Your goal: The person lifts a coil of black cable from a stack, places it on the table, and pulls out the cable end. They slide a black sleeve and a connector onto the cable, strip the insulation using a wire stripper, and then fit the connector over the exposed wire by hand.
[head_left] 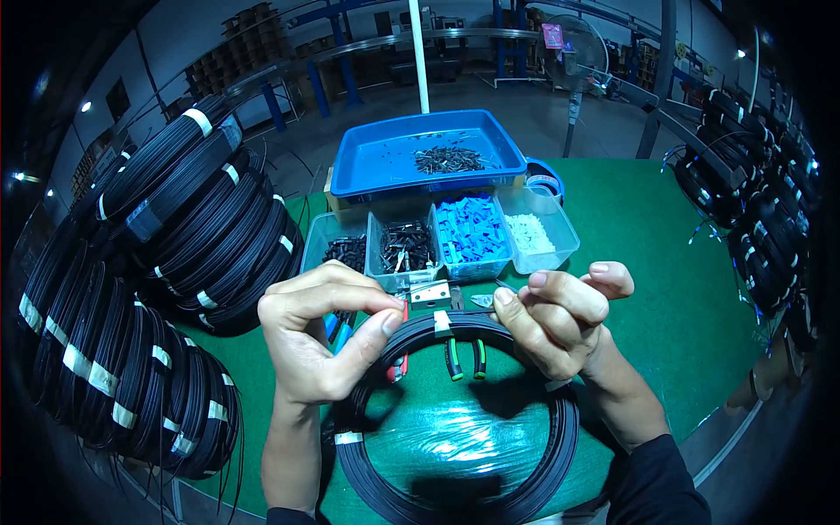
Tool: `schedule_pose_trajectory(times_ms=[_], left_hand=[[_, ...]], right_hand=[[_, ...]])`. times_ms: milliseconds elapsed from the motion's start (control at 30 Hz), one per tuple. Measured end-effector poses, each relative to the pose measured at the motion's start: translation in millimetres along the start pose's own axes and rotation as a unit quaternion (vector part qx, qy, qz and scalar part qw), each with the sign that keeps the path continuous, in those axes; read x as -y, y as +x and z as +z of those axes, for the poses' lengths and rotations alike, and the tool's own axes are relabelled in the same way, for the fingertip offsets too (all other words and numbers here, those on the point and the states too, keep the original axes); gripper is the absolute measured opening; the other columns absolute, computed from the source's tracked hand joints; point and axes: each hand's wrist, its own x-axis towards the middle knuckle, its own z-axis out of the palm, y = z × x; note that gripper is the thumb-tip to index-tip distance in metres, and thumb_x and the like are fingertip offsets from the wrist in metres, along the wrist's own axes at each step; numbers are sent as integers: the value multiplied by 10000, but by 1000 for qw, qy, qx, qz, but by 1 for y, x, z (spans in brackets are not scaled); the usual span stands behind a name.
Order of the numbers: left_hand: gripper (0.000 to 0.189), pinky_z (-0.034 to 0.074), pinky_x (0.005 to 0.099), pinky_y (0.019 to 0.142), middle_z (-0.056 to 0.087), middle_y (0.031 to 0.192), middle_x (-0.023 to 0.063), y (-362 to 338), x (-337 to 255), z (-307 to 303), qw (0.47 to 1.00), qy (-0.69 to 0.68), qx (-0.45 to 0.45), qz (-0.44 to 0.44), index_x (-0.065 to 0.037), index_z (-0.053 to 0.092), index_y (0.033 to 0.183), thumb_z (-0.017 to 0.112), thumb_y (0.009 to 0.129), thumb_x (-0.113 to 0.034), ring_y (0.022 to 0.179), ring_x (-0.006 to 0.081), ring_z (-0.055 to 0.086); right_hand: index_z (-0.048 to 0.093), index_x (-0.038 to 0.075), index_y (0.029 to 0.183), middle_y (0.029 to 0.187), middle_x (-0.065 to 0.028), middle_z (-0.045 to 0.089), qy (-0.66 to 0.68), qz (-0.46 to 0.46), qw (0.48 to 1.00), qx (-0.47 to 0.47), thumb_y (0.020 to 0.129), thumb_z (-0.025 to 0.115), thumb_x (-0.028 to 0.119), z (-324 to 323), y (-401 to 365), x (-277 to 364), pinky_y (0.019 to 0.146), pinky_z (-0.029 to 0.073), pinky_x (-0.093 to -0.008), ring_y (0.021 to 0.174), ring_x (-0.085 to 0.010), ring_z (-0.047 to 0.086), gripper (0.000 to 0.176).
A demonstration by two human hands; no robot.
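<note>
Black cable coil (359, 468) lies flat on the green table (647, 289) right in front of me. It is a ring banded with white tape (442, 322) and slightly longer from the near edge to the far one. Its far arc runs left to right between the hands.

My left hand (319, 337) has thumb and forefinger pressed tip to tip at that arc, the thumb touching the cable. My right hand (551, 319) pinches the same way just beside the tape, its other fingers curled. I cannot tell what sits between either pair of tips.

Green-handled pliers (464, 354) lie inside the ring. Beyond them are small parts bins (407, 249), then a blue tray (420, 157). More bundled coils (175, 262) are stacked to my left.
</note>
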Motion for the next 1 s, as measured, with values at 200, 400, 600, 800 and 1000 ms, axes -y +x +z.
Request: schedule_pose_trajectory(times_ms=[200,400,600,800,1000], left_hand=[[210,513,262,659,739,828,132,1,-11,20,999,32,40,-10,-27,778,866,809,659,-48,725,179,699],[123,511,269,657,732,766,122,0,-9,13,997,70,28,-2,-21,770,801,779,679,-6,649,188,694],[172,526,263,635,728,790,145,2,-5,8,999,42,6,9,5,767,838,796,670,-22,678,181,693],[161,514,280,655,731,766,126,0,-6,20,998,38,40,9,-16,769,828,801,671,-18,672,188,689],[81,505,257,645,719,743,124,3,-10,1,999,48,-6,-3,10,742,784,774,710,13,660,167,677]], right_hand=[[685,205,760,735,136,553,1,-19,1000,-2,684,714,113,4,-1,7,947,240,-484,976,-32,565,122],[705,201,801,733,120,519,0,-18,1000,0,675,749,121,3,-3,7,946,271,-476,964,-63,546,156],[734,194,866,737,103,497,5,-10,1000,4,684,771,129,1,0,6,943,302,-475,953,-90,526,197],[730,193,893,740,98,506,9,-34,999,3,662,757,127,2,0,9,946,301,-475,947,-92,532,242],[686,56,856,713,16,512,177,64,980,57,691,734,130,6,10,-4,786,390,-374,744,-146,628,187]])
